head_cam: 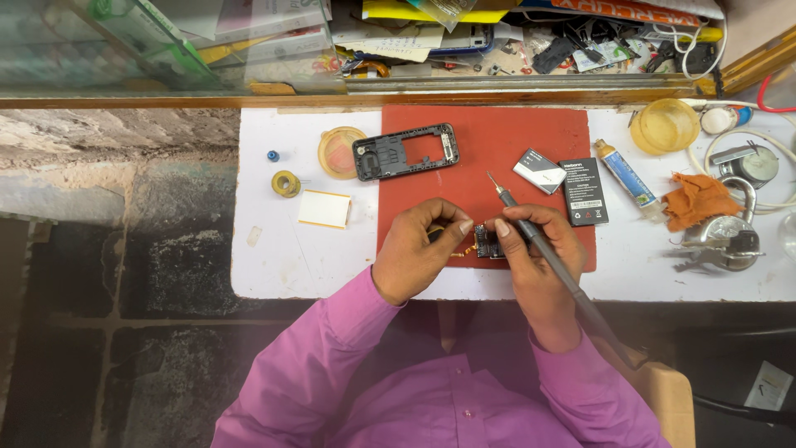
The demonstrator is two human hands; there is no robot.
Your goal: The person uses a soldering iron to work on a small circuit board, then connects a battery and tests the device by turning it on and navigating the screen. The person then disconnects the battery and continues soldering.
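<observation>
We see both hands meeting over the lower edge of a red mat (497,141) that lies on a white desk (282,257). The left hand (414,253) is curled, its thumb and fingers pinching the left side of a small dark circuit board (486,243), which sits on the mat right at its near edge, between the two hands. The right hand (535,249) closes around a soldering iron (531,228); its thumb also presses on the board's right side. The iron's tip points up and away over the mat, clear of the board, and its handle runs back under the palm toward the right sleeve.

Farther up the mat lies a black phone frame (405,152), tilted, partly off the mat's left edge. Just left of it sits a round yellow lid (338,153). On the bare desk to the left we see a solder spool (286,183), a small blue cap (273,155) and a white card (324,208). To the right of the iron's tip lie two batteries (584,192) side by side, then a tube (626,177), an orange rag (695,199) and a yellow bowl (664,125). Both sleeves are purple.
</observation>
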